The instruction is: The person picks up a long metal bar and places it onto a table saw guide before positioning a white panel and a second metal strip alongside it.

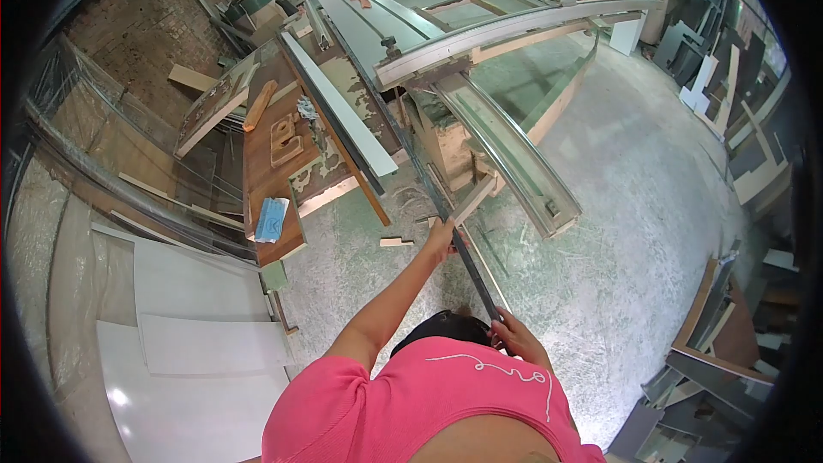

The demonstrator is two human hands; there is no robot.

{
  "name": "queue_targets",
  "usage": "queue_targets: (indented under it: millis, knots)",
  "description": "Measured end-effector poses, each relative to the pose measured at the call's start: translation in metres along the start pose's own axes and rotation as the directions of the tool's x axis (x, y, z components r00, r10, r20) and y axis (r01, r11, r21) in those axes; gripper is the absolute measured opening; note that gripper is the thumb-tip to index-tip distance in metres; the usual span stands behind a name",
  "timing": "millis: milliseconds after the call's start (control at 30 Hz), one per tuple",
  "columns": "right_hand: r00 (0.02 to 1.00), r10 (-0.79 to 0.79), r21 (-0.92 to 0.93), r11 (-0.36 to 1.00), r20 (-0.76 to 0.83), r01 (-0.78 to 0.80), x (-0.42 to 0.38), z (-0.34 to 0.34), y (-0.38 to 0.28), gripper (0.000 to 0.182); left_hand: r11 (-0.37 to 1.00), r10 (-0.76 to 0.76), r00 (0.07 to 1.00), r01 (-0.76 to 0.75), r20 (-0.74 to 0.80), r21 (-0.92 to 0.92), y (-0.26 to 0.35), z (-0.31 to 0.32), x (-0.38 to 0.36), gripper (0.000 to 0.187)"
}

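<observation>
A long, narrow dark strip (473, 267) runs from beside the saw table down towards my body. My left hand (441, 238) is closed around its middle part. Nearer to my body, my right hand (514, 334) grips the strip's lower end, with the fingers wrapped partly out of sight. The strip's far part lies along the edge of the long saw table (347, 21). A thin pale strip of wood (487, 267) shows just right of the dark one.
A metal sliding rail (514, 154) and a long fence (514, 34) extend to the right. At the left, a brown wooden bench (296, 250) bears a blue packet (272, 219). White panels (201, 291) lean lower left. A small wood block (396, 242) lies on the floor.
</observation>
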State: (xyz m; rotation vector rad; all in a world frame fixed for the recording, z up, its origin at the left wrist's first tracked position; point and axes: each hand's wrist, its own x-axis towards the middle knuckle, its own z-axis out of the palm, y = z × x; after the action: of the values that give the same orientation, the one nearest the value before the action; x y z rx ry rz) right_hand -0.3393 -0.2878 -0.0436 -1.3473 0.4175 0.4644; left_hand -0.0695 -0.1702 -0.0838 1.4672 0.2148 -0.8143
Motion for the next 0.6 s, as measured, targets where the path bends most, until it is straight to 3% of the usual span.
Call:
queue_targets:
  millis: [67, 133, 300, 367, 400, 467, 533, 600]
  knots:
    - [0.999, 0.033, -0.069, 0.997, -0.031, -0.035, 0.007, 0.002, -0.004, 0.052, 1.000, -0.004, 1.000, 0.004, 0.000, -0.026, 0.007, -0.005, 0.012, 0.029]
    - [0.988, -0.103, -0.130, 0.988, -0.115, 0.088, 0.024, 0.005, 0.002, 0.051, 1.000, 0.006, 1.000, -0.006, -0.019, -0.001, 0.012, -0.008, 0.024, 0.029]
    - [0.988, -0.111, 0.031, 0.993, -0.107, 0.114, 0.044, 0.006, 0.008, 0.049, 0.995, 0.084, 0.990, -0.076, -0.116, 0.072, 0.007, 0.001, 0.012, 0.034]
    - [0.988, -0.122, 0.085, 0.988, -0.096, 0.130, 0.046, 0.009, -0.002, 0.049, 0.956, 0.239, 0.958, -0.203, -0.160, 0.214, -0.012, 0.006, 0.003, 0.054]
    - [0.989, -0.120, 0.087, 0.988, -0.092, 0.128, 0.050, 0.011, -0.003, 0.049, 0.956, 0.237, 0.958, -0.200, -0.163, 0.215, -0.024, 0.007, 0.001, 0.054]
    - [0.983, -0.145, 0.120, 0.980, -0.115, 0.158, 0.061, 0.013, -0.005, 0.048, 0.742, 0.536, 0.837, -0.405, -0.109, 0.535, -0.049, 0.004, 0.002, 0.074]
    - [0.990, -0.118, 0.148, 0.980, -0.083, 0.129, 0.066, 0.015, -0.009, 0.050, 0.677, 0.548, 0.833, -0.390, -0.075, 0.624, -0.054, 0.004, -0.010, 0.081]
    - [0.983, -0.162, 0.043, 0.985, -0.088, 0.166, 0.086, 0.017, -0.001, 0.052, 0.567, 0.591, 0.802, -0.339, -0.084, 0.751, -0.051, 0.007, -0.028, 0.078]
